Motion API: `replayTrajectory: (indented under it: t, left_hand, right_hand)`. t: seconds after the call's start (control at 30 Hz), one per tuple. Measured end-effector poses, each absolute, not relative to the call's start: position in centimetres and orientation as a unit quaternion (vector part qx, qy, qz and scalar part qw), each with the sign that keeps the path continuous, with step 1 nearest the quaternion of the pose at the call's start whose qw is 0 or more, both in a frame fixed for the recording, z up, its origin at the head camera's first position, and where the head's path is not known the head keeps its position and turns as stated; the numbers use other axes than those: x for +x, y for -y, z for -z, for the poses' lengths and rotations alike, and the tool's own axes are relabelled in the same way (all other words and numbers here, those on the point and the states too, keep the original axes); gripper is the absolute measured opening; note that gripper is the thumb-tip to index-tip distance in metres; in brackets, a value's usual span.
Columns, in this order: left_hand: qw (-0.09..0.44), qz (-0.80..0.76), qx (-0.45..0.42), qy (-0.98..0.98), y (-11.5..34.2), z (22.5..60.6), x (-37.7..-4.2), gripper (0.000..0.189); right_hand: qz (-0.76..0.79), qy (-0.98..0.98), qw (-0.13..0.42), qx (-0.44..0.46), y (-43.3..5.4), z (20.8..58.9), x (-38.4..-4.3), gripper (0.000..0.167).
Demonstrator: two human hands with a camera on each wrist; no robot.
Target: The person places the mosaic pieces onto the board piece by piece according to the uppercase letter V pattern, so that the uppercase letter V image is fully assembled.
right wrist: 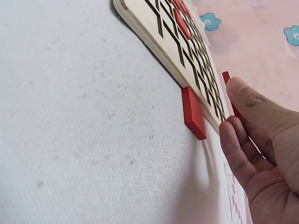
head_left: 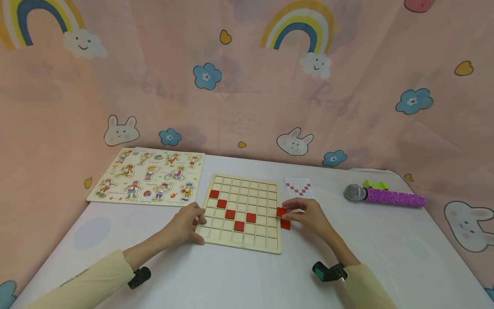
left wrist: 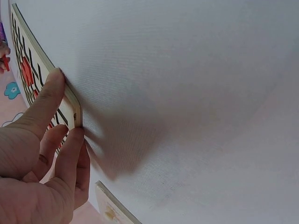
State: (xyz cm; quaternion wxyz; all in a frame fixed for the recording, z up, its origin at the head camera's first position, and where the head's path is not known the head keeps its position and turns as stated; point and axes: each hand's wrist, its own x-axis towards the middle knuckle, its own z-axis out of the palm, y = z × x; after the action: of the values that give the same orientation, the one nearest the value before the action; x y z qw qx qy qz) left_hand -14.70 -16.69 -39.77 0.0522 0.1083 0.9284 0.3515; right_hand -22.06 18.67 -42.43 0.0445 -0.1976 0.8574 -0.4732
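Observation:
A wooden grid board (head_left: 259, 242) lies on the white table, with several red square tiles (head_left: 230, 214) set in its cells. My left hand (head_left: 184, 224) holds the board's near left corner; in the left wrist view the thumb and fingers (left wrist: 71, 154) grip its edges. At the board's right edge, my right hand (head_left: 308, 216) pinches a red tile (head_left: 281, 212) between thumb and fingers, above the surface. Another loose red tile (right wrist: 194, 113) lies on the table against that edge, just below this hand. Behind the right hand is a pattern card (head_left: 299, 187) with a printed V of red squares.
A picture puzzle board (head_left: 148, 176) with sports figures lies at the back left. To the right is a microphone (head_left: 386, 196) with a purple glittery handle, and a yellow-green object (head_left: 375, 185) sits behind it. A printed pink cloth (head_left: 239, 107) hangs behind the table.

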Motion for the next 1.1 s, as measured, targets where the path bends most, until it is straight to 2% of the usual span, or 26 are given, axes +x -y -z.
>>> replayTrajectory:
  t: [0.83, 1.1]
  left_hand:
    - [0.051, -0.356, 0.098, -0.928, 16.8, 39.8, -14.7, 0.039]
    - [0.055, -0.356, 0.098, -0.928, 16.8, 40.0, -14.8, 0.039]
  right_hand:
    - [0.465, -0.861, 0.039, -0.202, -14.6, 43.0, -23.2, 0.031]
    - [0.461, -0.865, 0.017, -0.199, -14.0, 43.5, -23.0, 0.031]
